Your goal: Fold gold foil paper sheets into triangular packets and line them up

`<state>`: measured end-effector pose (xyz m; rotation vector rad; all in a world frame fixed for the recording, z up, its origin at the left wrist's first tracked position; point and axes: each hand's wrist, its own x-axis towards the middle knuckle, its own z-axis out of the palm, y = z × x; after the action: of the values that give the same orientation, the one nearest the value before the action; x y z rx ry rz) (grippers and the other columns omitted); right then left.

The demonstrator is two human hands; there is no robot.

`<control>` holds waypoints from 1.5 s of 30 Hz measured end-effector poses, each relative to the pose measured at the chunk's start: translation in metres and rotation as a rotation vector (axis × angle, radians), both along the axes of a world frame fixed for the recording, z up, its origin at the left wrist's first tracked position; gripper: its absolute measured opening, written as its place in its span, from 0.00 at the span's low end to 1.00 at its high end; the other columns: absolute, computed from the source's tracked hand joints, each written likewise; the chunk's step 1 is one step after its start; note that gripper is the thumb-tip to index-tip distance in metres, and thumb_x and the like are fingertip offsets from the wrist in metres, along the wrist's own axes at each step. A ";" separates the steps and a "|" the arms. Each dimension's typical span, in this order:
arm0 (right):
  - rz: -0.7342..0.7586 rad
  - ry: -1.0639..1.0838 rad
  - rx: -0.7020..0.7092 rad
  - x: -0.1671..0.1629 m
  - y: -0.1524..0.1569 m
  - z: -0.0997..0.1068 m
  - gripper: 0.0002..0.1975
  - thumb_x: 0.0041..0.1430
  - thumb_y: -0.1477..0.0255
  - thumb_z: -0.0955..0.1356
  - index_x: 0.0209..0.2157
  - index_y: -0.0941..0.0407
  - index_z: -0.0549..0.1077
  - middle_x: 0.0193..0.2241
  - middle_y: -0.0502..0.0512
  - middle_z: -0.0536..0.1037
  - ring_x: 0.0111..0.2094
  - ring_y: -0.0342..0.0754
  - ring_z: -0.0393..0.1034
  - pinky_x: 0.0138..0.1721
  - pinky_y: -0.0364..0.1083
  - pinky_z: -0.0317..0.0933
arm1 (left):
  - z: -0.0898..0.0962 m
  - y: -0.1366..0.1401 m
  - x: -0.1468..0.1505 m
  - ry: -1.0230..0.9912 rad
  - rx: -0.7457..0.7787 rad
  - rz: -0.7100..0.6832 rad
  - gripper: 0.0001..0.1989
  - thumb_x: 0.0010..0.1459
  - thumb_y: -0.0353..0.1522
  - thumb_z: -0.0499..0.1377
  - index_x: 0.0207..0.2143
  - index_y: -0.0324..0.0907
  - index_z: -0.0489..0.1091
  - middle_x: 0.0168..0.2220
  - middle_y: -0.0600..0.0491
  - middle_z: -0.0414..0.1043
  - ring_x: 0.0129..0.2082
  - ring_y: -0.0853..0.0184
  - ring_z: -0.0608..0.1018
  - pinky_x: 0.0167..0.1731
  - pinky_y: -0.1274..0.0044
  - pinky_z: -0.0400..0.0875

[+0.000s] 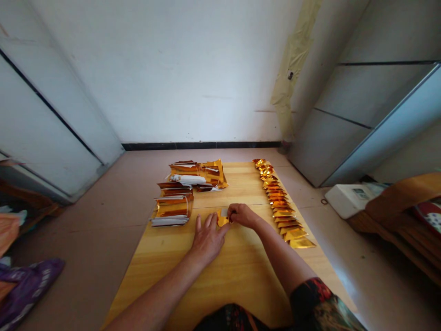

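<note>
A small piece of gold foil paper (223, 219), partly folded, lies on the wooden table between my two hands. My left hand (209, 239) rests flat, its fingers spread, with the forefinger and thumb against the foil's left and near side. Closed in a pinch, my right hand (241, 215) grips the right edge of the same foil; its fingertips are partly hidden. A pale patch shows on the paper's upper part. Beyond my left hand are stacks of gold foil paper (172, 206), some bundled. On the right, folded gold foil pieces (280, 204) form a long overlapping row.
The wooden table (206, 289) reaches toward a white wall (193, 73). A grey cabinet (354, 101) stands at the right, near a white box (347, 201) and wooden furniture (386, 216). At the lower left lies a purple bag (34, 285) on the floor.
</note>
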<state>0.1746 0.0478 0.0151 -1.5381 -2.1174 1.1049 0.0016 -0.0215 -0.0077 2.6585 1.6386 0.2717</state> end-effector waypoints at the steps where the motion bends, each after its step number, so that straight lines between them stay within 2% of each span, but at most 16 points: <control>1: -0.001 -0.016 -0.006 0.000 0.001 0.001 0.10 0.43 0.84 0.64 0.27 0.58 0.73 0.23 0.45 0.73 0.26 0.40 0.64 0.28 0.38 0.55 | 0.000 0.001 -0.001 0.000 -0.003 -0.009 0.21 0.57 0.31 0.55 0.53 0.58 0.64 0.57 0.46 0.61 0.58 0.54 0.61 0.56 0.48 0.44; 10: 0.051 -0.080 -0.024 -0.003 0.008 0.001 0.09 0.39 0.83 0.71 0.24 0.58 0.70 0.20 0.41 0.66 0.23 0.37 0.57 0.24 0.36 0.49 | 0.004 0.002 -0.004 0.005 -0.020 -0.032 0.17 0.58 0.34 0.55 0.50 0.58 0.66 0.56 0.47 0.62 0.59 0.55 0.61 0.56 0.48 0.45; 14: 0.075 -0.091 -0.011 -0.002 0.012 -0.002 0.08 0.39 0.82 0.71 0.23 0.58 0.70 0.19 0.41 0.66 0.23 0.37 0.57 0.24 0.37 0.49 | 0.004 0.001 -0.003 0.005 -0.028 -0.025 0.17 0.58 0.33 0.55 0.50 0.58 0.67 0.56 0.46 0.61 0.59 0.55 0.61 0.56 0.48 0.46; 18: 0.034 -0.055 -0.018 0.001 0.016 -0.009 0.06 0.42 0.83 0.69 0.24 0.58 0.71 0.19 0.42 0.68 0.22 0.37 0.59 0.24 0.37 0.50 | 0.001 0.001 -0.003 0.003 -0.028 -0.026 0.17 0.58 0.32 0.55 0.49 0.57 0.67 0.57 0.46 0.60 0.59 0.54 0.60 0.56 0.48 0.45; 23: -0.032 -0.116 0.114 0.002 0.019 -0.015 0.07 0.44 0.83 0.67 0.27 0.59 0.73 0.22 0.46 0.72 0.24 0.39 0.62 0.26 0.37 0.53 | 0.003 0.001 -0.003 -0.005 -0.050 -0.032 0.15 0.58 0.32 0.54 0.47 0.56 0.68 0.57 0.46 0.60 0.59 0.54 0.60 0.56 0.48 0.46; 26: 0.000 -0.207 0.221 0.002 0.015 -0.012 0.08 0.47 0.81 0.67 0.31 0.58 0.75 0.28 0.50 0.74 0.29 0.41 0.65 0.30 0.38 0.56 | 0.006 0.006 -0.006 -0.023 -0.075 -0.046 0.15 0.57 0.31 0.55 0.46 0.55 0.69 0.57 0.47 0.61 0.59 0.54 0.60 0.55 0.49 0.48; 29: 0.054 -0.312 0.300 0.004 0.003 -0.004 0.10 0.53 0.78 0.65 0.36 0.56 0.76 0.36 0.54 0.74 0.34 0.43 0.68 0.35 0.39 0.58 | 0.007 0.016 -0.014 -0.059 -0.085 -0.100 0.13 0.56 0.29 0.55 0.42 0.53 0.70 0.57 0.48 0.62 0.59 0.54 0.61 0.55 0.49 0.50; 32: 0.116 -0.397 0.331 0.004 -0.012 0.002 0.13 0.58 0.77 0.62 0.39 0.54 0.76 0.39 0.55 0.74 0.37 0.44 0.69 0.37 0.39 0.58 | 0.006 0.029 -0.024 -0.098 -0.069 -0.163 0.12 0.56 0.28 0.55 0.40 0.53 0.71 0.58 0.50 0.61 0.59 0.55 0.61 0.55 0.50 0.51; 37: 0.142 -0.479 0.319 0.001 -0.028 0.003 0.13 0.61 0.75 0.60 0.39 0.56 0.75 0.37 0.57 0.73 0.37 0.45 0.70 0.36 0.39 0.59 | 0.000 0.041 -0.032 -0.153 -0.013 -0.239 0.11 0.54 0.26 0.56 0.37 0.50 0.73 0.61 0.49 0.57 0.59 0.55 0.62 0.56 0.51 0.52; 41: 0.130 -0.505 0.283 -0.004 -0.035 0.002 0.13 0.60 0.76 0.60 0.36 0.57 0.76 0.37 0.58 0.73 0.37 0.45 0.70 0.37 0.40 0.59 | -0.008 0.039 -0.033 -0.251 0.063 -0.244 0.10 0.55 0.25 0.55 0.35 0.46 0.73 0.56 0.48 0.62 0.54 0.58 0.67 0.53 0.62 0.62; 43: 0.125 -0.510 0.274 -0.007 -0.037 0.004 0.13 0.58 0.78 0.60 0.36 0.57 0.76 0.36 0.58 0.73 0.37 0.46 0.70 0.37 0.41 0.59 | -0.011 0.037 -0.033 -0.304 0.072 -0.249 0.11 0.55 0.24 0.54 0.35 0.45 0.73 0.51 0.48 0.67 0.50 0.61 0.70 0.50 0.68 0.66; 45: 0.121 -0.509 0.270 -0.010 -0.040 0.006 0.13 0.57 0.79 0.60 0.36 0.58 0.76 0.36 0.58 0.74 0.37 0.46 0.70 0.37 0.41 0.59 | -0.012 0.035 -0.032 -0.322 0.066 -0.253 0.11 0.54 0.23 0.53 0.35 0.44 0.72 0.45 0.49 0.71 0.46 0.63 0.72 0.47 0.71 0.67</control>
<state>0.1644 0.0076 0.0214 -1.7043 -2.5835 0.4515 -0.0302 0.0135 -0.0196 2.6534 1.2080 0.7126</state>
